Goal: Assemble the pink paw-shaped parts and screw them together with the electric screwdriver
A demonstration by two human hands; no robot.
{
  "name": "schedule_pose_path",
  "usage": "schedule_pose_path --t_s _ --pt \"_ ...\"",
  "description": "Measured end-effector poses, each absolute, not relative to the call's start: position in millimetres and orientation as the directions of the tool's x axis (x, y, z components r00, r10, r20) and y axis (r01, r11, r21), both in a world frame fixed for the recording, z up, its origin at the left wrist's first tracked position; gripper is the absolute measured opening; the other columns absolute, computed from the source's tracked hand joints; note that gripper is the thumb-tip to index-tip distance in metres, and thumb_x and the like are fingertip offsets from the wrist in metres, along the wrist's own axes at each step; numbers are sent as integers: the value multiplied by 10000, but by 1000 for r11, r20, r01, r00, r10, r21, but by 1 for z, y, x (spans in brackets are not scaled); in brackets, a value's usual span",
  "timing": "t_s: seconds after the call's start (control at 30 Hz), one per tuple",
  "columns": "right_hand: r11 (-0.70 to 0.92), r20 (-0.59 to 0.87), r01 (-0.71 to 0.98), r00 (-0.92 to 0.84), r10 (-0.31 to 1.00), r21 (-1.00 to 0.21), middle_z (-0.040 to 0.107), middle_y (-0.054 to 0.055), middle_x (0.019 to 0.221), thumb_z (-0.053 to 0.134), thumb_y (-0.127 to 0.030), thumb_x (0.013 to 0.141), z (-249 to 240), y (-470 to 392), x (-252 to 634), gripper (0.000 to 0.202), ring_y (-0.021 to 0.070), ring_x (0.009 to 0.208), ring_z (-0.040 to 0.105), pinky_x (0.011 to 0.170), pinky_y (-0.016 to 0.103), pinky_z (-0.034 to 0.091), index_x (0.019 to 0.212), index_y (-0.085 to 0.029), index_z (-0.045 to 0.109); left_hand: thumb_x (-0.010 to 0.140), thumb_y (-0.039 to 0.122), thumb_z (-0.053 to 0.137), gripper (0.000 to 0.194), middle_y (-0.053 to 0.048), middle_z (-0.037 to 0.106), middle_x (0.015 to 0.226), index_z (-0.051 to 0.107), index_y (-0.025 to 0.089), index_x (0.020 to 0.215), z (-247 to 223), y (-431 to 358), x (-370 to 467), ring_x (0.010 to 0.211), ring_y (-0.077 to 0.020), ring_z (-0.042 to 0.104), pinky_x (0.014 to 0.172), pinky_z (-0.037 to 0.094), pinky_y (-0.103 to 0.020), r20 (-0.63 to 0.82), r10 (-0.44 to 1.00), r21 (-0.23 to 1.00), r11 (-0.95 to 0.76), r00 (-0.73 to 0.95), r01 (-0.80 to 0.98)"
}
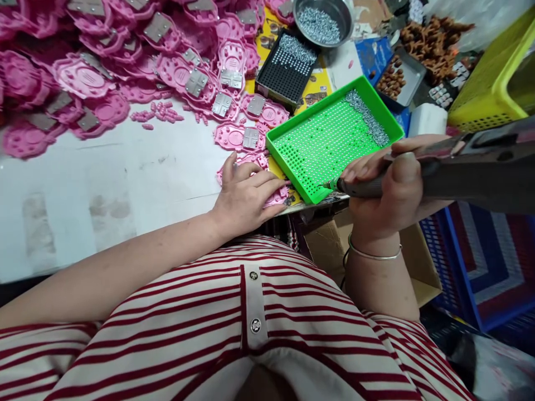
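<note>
The left hand (247, 192) lay palm down with its fingers spread over a pink piece (278, 196) at the table's near edge, seemingly to keep it steady; since the hand covered much of it, I could not tell whether the thumb and fingers gripped it. The right hand (387, 181) was wrapped around a dark power driver (460, 175), thumb along the top, which appeared to suit aiming its tip down at the near corner of the green tray (330, 142). Screws (368, 118) were banked along the tray's right end, leaving the perforated floor exposed, presumably so the holes were easy to reach. The black tray (284, 75) and metal bowl (349, 19) stood behind, probably as nearby stock, while plated pink parts (196, 83) were heaped leftward, apparently outside the driver's path.
</note>
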State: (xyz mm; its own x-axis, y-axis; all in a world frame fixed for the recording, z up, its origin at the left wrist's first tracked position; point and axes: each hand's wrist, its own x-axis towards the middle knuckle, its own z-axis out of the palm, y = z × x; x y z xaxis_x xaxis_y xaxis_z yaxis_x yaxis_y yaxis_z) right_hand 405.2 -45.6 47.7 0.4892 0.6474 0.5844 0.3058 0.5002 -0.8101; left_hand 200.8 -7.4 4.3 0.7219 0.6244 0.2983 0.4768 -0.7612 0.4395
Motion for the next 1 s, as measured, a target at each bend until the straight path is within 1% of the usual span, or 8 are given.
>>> schedule_pose_path --t_s 0.1,0.17,0.27,0.43,0.57,0.7,0.83,1.0 --pt "577 671 358 509 539 -734 573 -38 774 670 -562 791 44 -43 402 337 54 403 431 365 245 410 929 -272 569 897 525 613 379 -31 722 1135 685 302 1195 3 -9 201 1104 -304 534 1160 133 -648 303 622 432 -765 723 477" --pt "575 660 344 517 545 -743 555 -45 738 683 -546 789 46 -43 398 324 54 398 432 363 236 412 919 -268 580 885 581 604 431 -44 706 1160 678 292 1195 5 -8 200 1118 -306 529 1153 154 -634 314 625 432 -764 714 479" --pt "602 653 291 511 559 -744 486 -61 607 709 -445 803 54 -42 395 225 74 402 461 373 237 444 893 -252 636 851 661 597 540 -84 667 1200 660 253 1200 11 -2 194 1130 -309 528 1103 271 -578 342 676 452 -727 653 516" --pt "748 716 159 468 518 -644 500 -73 543 648 -328 862 72 -42 389 93 59 417 467 406 205 460 875 -254 703 912 493 594 383 -89 646 1208 649 240 1194 20 20 180 1112 -282 544 1007 380 -473 339 771 483 -634 539 604" --pt "728 659 37 456 598 -685 501 -80 616 574 -354 931 79 -38 378 112 44 498 528 499 205 481 923 -301 673 908 461 603 359 -56 664 1198 666 247 1189 16 31 181 1105 -270 544 995 389 -454 310 771 507 -629 557 589" --pt "755 686 0 419 595 -655 501 -84 602 601 -396 919 81 -22 357 121 42 474 522 466 193 488 920 -298 672 922 425 591 303 -43 686 1142 709 255 1143 11 35 189 1067 -255 546 972 387 -442 297 767 526 -628 568 573" --pt "752 684 74 482 548 -654 444 -94 537 678 -381 863 80 -2 335 110 48 403 463 402 181 461 853 -274 656 915 410 605 242 -50 671 1111 748 259 1038 9 36 193 1052 -261 534 926 383 -430 297 773 511 -624 560 591" --pt "648 656 195 445 610 -736 391 -78 583 666 -534 834 70 12 326 261 54 420 448 422 210 471 853 -284 592 895 453 626 261 -69 602 1052 745 261 1027 9 35 194 1003 -262 517 856 386 -413 268 790 509 -602 551 616"
